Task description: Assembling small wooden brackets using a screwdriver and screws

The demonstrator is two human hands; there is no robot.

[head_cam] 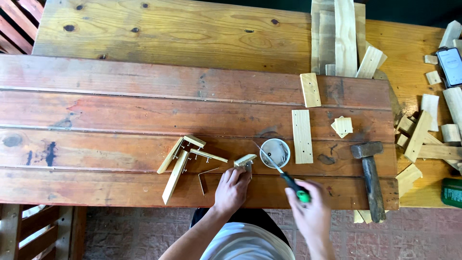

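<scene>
Left hand fingers pinch the small, light, stiff wood block at its near end; right hand grips the screwdriver handle, tip toward 11 o'clock.

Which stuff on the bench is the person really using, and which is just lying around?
In use:
- left hand on a small wood block
- right hand holding a green-handled screwdriver
- small white bowl at the screwdriver's tip

Lying about:
- hammer
- two flat wood strips
- nailed wooden piece
- phone
- heap of offcuts
</scene>
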